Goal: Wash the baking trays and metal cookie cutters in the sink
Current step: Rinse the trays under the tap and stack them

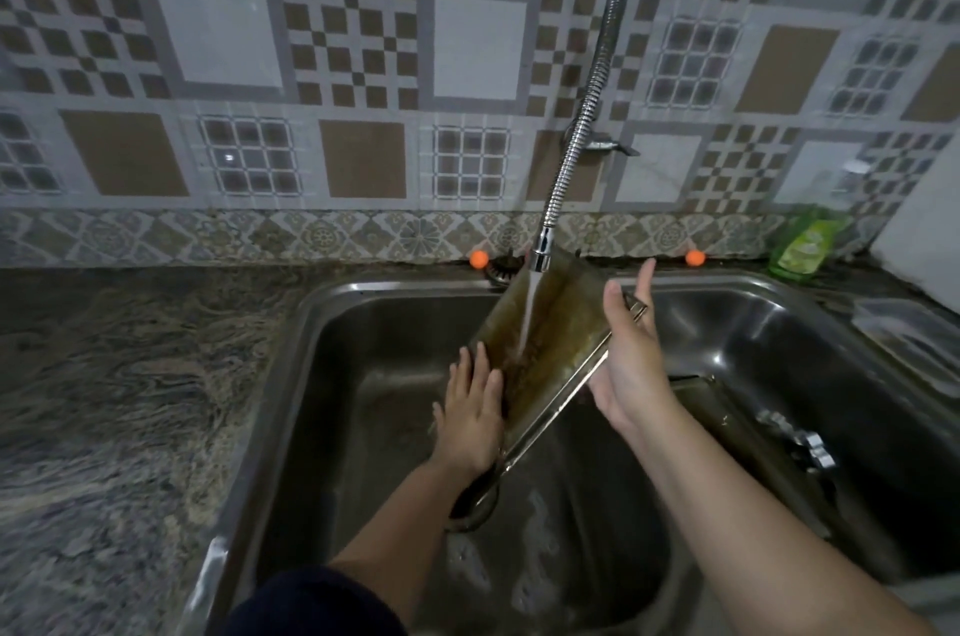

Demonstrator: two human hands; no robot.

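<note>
Baking trays: one tray (550,344) is plainly in play, a stained metal one held tilted over the sink (332,355), its far end up near twelve o'clock under the spout and its near corner dropping toward six. A second flat metal piece (727,422) lies in the basin at about three o'clock; whether it is another tray I cannot tell.
Water: one stream (529,313) falls from the faucet (576,136) onto the tray's inner face.
Left hand (470,414): one, at the tray's nine o'clock edge, fingers straight and spread, laid flat against the tray, not curled round it.
Right hand (631,349): one, at the tray's three o'clock edge, palm up against the rim, fingers stretched toward twelve, thumb over the rim; it props the tray rather than closing on it.
Cookie cutters: a small shiny metal cluster (810,443) sits low in the basin around four o'clock; too blurred to count.
Sink: one steel basin set into a mottled stone counter (119,375).
Orange knobs: two (479,259) (695,257), along the back edge at eleven and one.
Green bottle (797,248): one, upright at two o'clock.
Clear container (904,329): one, on the counter at three o'clock.
</note>
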